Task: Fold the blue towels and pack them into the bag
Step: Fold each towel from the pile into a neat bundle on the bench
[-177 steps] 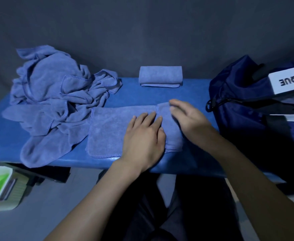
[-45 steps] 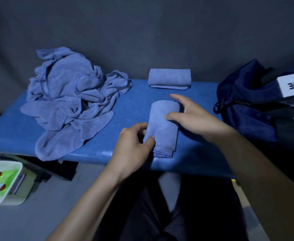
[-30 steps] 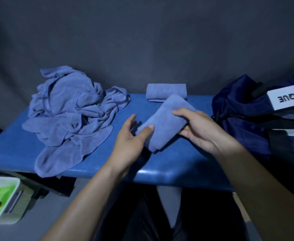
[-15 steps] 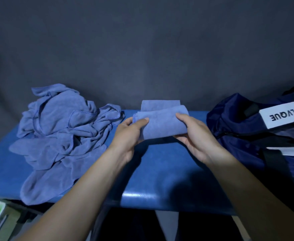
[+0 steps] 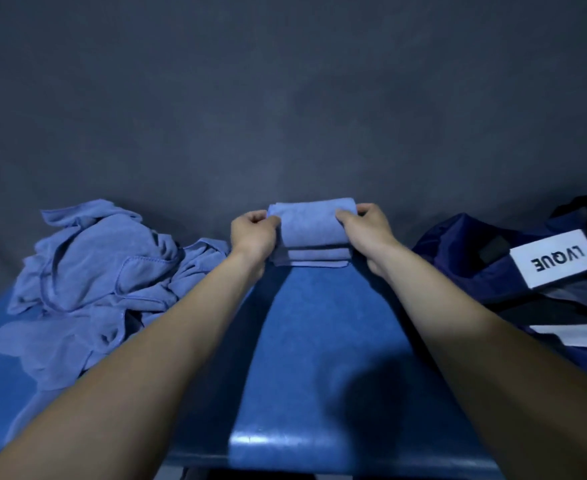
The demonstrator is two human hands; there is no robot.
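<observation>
Towels: second folded one [image 5: 314,225] gripped by both hands' fingers [image 5: 273,220], landing on the first [image 5: 311,259]; pile [image 5: 94,271] unfolded, bag [image 5: 514,271] unpacked.

Both arms outstretched; left hand [image 5: 254,231], right hand [image 5: 365,227] fingers curled, gripping

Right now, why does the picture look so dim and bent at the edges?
Head view: dim bluish light; the wide lens stretches both forearms and bows the table; a glare streak on its near edge; the arms' soft shadows darken its surface; the bag label reads upside down.
</observation>
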